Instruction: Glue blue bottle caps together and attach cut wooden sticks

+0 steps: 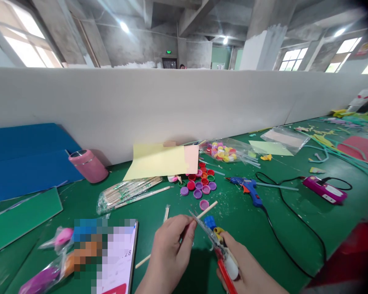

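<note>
My left hand (173, 249) is closed in a pinch on a thin wooden stick (209, 208). The stick's far end sticks out past my fingertips, and a stretch of pale stick shows below the hand on the other side. In my right hand (242, 261) are red-handled shears (222, 261), gripped around the handles. Their grey blades point up and left and meet the stick just by my left fingertips. Whether the blades are open is hard to make out. A blue cap (210, 222) and a yellow piece (218, 232) lie just beyond the shears.
Purple, pink and red bottle caps (198, 193) lie ahead, near a bag of caps (222, 152). Bagged wooden sticks (125, 194) and a pink cup (90, 166) stand left. A phone (122, 257) lies front left. A blue glue gun (248, 188) with its cord is right.
</note>
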{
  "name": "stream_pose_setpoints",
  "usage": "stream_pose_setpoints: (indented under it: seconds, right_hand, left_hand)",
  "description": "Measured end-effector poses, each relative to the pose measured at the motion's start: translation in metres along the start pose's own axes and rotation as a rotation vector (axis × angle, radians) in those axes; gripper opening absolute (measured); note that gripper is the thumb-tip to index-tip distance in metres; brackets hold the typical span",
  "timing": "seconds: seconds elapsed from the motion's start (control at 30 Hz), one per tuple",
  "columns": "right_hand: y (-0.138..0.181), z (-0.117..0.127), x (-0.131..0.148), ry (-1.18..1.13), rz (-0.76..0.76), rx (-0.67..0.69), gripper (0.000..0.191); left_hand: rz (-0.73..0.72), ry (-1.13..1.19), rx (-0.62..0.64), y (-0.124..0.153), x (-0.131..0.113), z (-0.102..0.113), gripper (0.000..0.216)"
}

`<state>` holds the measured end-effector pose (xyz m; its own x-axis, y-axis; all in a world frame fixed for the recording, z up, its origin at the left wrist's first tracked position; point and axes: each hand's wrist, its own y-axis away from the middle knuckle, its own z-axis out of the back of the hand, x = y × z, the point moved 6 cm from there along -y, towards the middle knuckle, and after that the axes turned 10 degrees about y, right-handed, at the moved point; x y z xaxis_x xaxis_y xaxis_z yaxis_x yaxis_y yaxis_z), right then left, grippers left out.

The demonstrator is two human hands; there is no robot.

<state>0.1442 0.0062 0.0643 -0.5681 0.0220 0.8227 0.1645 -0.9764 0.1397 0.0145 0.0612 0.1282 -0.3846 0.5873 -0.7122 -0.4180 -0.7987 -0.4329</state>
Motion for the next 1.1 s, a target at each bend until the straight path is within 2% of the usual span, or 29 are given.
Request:
stream_pose_setpoints:
  seconds: [0.13,0.2,0.43,0.7,0.93,1.1]
  right_hand:
    - [0.0,-0.0001,-0.0002,0.011,-0.021,-0.015,0.017]
    - [0.0013,0.0012,0.0002,0.018,-0.03,-0.039,0.015]
    - [0.003,0.0011,0.002,-0.013,-0.012,-0.008,0.022]
    - [0.0002,-0.0012,-0.0028,0.036,-0.021,-0.04,0.017]
    - [0.0044,-0.0007,-0.0047,0.008,-0.041,-0.036,0.025]
    - [0.0028,-0.0022,-0.0061,-0.002,-0.04,-0.025,0.024]
  left_hand:
    - [-0.092,-0.039,-0.102,0.002,-0.0065,0.0033,0.008]
    - [-0.113,-0.038,-0.101,0.0022,-0.0081,0.0035,0.008]
    - [0.05,0.071,0.01,-0.0007,0.0005,0.0019,0.018]
    - [-0.005,-0.017,-0.003,0.0016,0.0004,-0.0024,0.012]
    - [0.113,0.098,0.089,-0.0016,0.001,0.0006,0.021]
    - [0.1,0.078,0.022,-0.0004,0.0004,0.0012,0.017]
